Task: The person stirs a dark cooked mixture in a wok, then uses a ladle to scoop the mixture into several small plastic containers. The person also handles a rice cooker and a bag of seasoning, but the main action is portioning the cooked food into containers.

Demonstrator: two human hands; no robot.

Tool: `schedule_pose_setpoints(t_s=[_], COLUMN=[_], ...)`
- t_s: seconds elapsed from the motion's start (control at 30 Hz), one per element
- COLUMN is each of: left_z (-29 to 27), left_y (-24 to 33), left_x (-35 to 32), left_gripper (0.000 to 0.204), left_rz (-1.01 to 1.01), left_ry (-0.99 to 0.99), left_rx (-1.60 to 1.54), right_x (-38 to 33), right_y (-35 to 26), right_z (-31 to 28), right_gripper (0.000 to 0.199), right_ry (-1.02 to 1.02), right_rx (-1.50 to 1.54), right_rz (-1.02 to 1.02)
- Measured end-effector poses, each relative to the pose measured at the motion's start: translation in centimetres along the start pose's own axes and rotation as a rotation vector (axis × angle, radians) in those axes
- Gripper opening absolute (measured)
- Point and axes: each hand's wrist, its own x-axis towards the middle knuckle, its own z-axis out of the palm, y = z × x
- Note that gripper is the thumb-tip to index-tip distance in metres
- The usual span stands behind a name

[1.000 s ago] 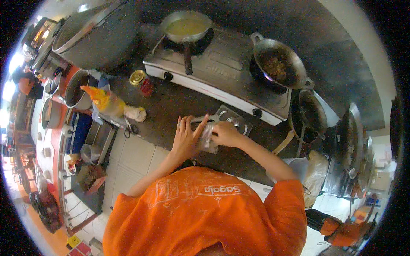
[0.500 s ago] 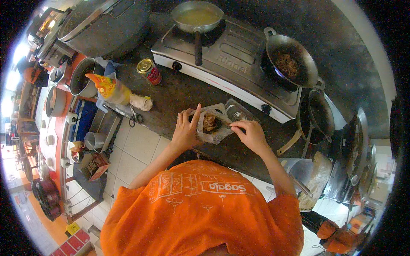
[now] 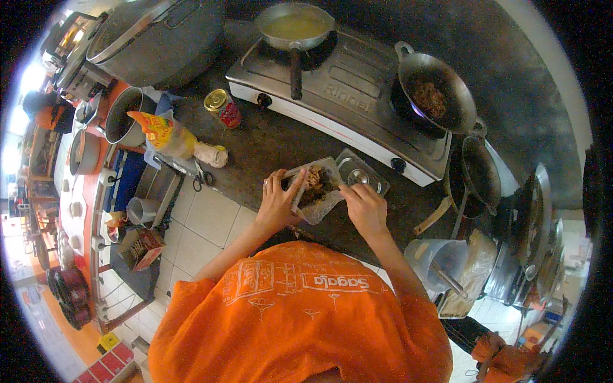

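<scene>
Over on the left, a gold-topped can (image 3: 223,110) stands near a yellow packet (image 3: 167,135), scissors (image 3: 203,178) close by, big grey pot (image 3: 172,52) beyond!

Bare dark worktop (image 3: 265,142) leaves open lane between red can (image 3: 225,112) and plastic container (image 3: 321,210), but a flat metal piece (image 3: 363,172) sits just beyond the container toward the stove (image 3: 357,80), and wooden pan handle (image 3: 433,216) plus clear plastic jug (image 3: 424,254) crowd the right-hand side.

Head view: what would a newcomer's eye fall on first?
Probably the bright orange shirt, filling the lower middle. Just above it, the left hand holds a clear container of brown food, the right hand at its right edge. At upper right, a wok sits over a blue flame on the stove.
</scene>
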Motion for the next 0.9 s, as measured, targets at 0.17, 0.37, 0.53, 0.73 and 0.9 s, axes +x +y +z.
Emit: schedule_pose_setpoints(t_s=[0.17,0.37,0.53,0.73,0.9], left_z=[0.2,-0.1,-0.1,-0.1,-0.1], left_y=[-0.6,-0.6,-0.7,-0.4,-0.7], left_x=[0.1,0.0,0.1,-0.2,-0.1], left_gripper=[0.125,0.119,0.118,0.113,0.107], left_rz=[0.051,0.078,0.085,0.114,0.124], left_ry=[0.046,0.04,0.049,0.023,-0.001], left_rx=[-0.053,-0.034,-0.074,0.011,0.036], right_x=[0.5,0.2,0.3,-0.1,-0.8], right_y=[0.4,-0.4,0.4,0.8,-0.3], right_z=[-0.2,-0.5,0.8,1.3,0.9], right_gripper=[0.011,0.015,0.016,0.016,0.015], right_ry=[0.019,-0.119,-0.097,-0.06,0.004], right_rx=[0.301,0.237,0.332,0.474,0.351], right_rz=[0.156,0.254,0.277,0.259,0.267])
